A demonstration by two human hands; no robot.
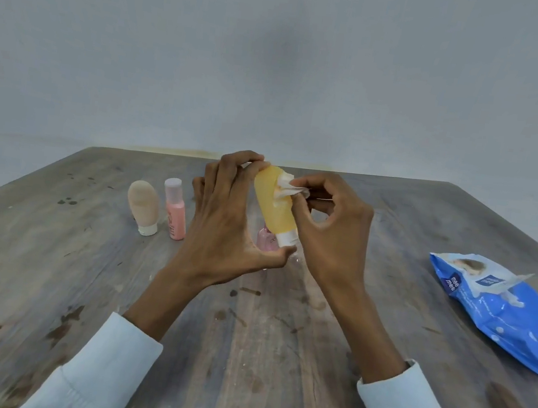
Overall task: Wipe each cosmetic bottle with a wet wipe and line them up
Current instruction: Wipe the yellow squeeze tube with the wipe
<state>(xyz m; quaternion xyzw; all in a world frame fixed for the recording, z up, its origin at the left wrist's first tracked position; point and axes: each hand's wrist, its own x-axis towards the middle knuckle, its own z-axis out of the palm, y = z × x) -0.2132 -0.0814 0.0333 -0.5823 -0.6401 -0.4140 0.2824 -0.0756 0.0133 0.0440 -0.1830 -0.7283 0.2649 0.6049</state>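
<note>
My left hand [224, 218] holds a yellow tube bottle [274, 204] above the table, cap end down, with fingertips at its top and thumb at its white cap. My right hand [329, 225] pinches a small white wet wipe [288, 186] against the upper side of the tube. A beige tube [143, 206] stands on its white cap at the left, and a pink bottle [175, 210] with a pale lid stands right beside it. A small clear pink bottle [266, 239] shows partly behind my left thumb.
A blue wet-wipe pack [500, 309] lies on the right of the stained wooden table [243, 337], its flap lifted. A grey wall rises behind the table's far edge. My pale sleeves cross the near edge.
</note>
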